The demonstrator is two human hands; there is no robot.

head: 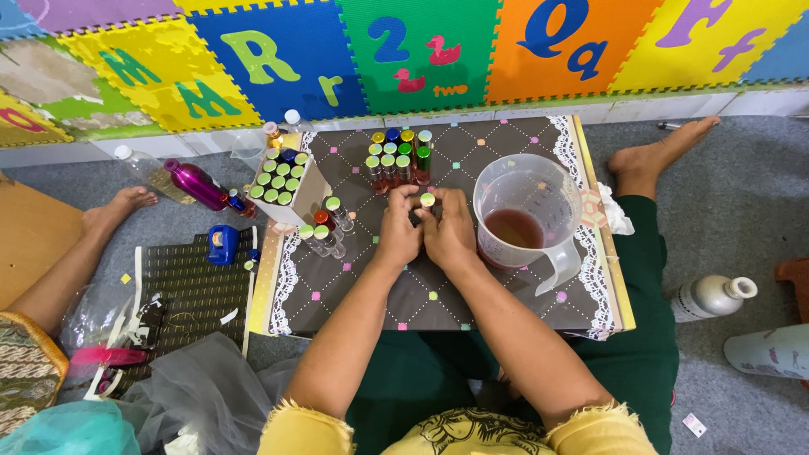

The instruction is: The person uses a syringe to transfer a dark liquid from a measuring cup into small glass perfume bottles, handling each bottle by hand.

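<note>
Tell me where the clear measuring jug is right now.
In the head view, the clear measuring jug stands on the dark patterned mat, just beyond the right hand, with reddish liquid in its bottom.

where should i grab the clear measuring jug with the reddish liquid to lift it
Take the measuring jug by its handle, which sticks out on the near right side, toward the person. Come in from that side with the right hand, which is closest. The jug stands upright, with liquid low in the bottom, and its wide round wall looks harder to wrap a hand around than the handle.
</note>
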